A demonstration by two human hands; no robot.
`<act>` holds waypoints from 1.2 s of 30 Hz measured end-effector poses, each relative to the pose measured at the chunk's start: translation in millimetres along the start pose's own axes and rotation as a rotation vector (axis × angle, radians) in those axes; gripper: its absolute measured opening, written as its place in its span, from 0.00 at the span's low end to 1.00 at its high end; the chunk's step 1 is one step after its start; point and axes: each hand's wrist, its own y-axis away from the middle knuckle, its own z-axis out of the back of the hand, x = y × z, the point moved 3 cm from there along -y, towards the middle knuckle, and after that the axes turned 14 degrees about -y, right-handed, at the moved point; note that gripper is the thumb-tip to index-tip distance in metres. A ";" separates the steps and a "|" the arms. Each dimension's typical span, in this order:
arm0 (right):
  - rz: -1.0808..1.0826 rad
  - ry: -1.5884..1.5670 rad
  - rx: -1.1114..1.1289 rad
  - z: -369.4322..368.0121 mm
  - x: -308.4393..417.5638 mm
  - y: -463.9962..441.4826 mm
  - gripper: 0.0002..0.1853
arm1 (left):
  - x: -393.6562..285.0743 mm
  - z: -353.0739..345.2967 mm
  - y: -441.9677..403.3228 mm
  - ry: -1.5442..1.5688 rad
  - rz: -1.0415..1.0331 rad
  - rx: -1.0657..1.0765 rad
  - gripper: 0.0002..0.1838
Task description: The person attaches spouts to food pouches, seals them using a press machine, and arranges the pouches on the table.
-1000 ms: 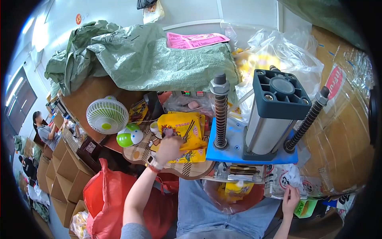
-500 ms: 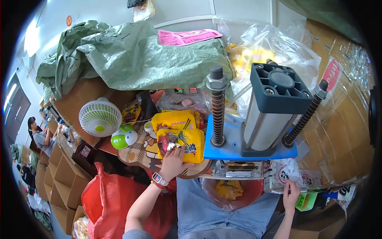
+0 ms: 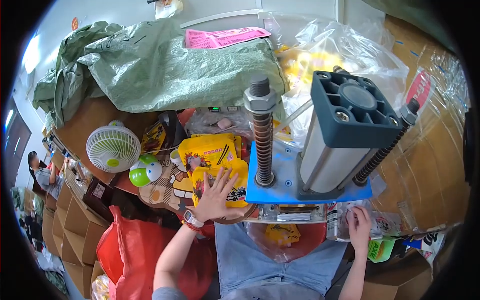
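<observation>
While left fingers (image 3: pixel 219 182) cover yellow packets (image 3: pixel 240 173), a machine (image 3: pixel 326 162) stands alongside.

Left hand (image 3: pixel 214 199) now splayed wide, apparently flat on the yellow packet (image 3: pixel 240 183).

Press (image 3: pixel 345 131): bulky obstacle. Narrow gap between its cylinder (image 3: pixel 329 170) and left spring post (image 3: pixel 263 142). Behind press: clear plastic bag (image 3: pixel 370 57), bulging. Right of press: cardboard (image 3: pixel 430 172), forming a wall. Far left of press: fan (image 3: pixel 113 149), obstructing. In front of press: open passage between left hand (image 3: pixel 214 199) and right hand (image 3: pixel 360 227).
</observation>
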 end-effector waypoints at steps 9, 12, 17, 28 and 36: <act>0.643 -0.301 0.438 -142.9 127.0 63.2 0.13 | 60.9 -31.1 65.5 0.392 0.843 -0.260 0.44; 0.399 -0.429 0.465 -205.6 144.0 38.4 0.30 | 68.1 -49.9 66.8 0.680 0.982 -0.160 0.46; -0.010 -0.345 0.446 -276.2 152.2 -8.0 0.44 | 84.1 -78.5 74.1 0.900 0.886 -0.024 0.39; -0.153 -0.432 0.200 -336.6 110.4 -50.9 0.53 | 56.5 -39.9 70.3 0.866 0.827 -0.196 0.27; -0.119 -0.458 0.128 -341.5 134.2 -54.2 0.39 | 61.0 -48.0 78.4 0.905 0.701 -0.599 0.27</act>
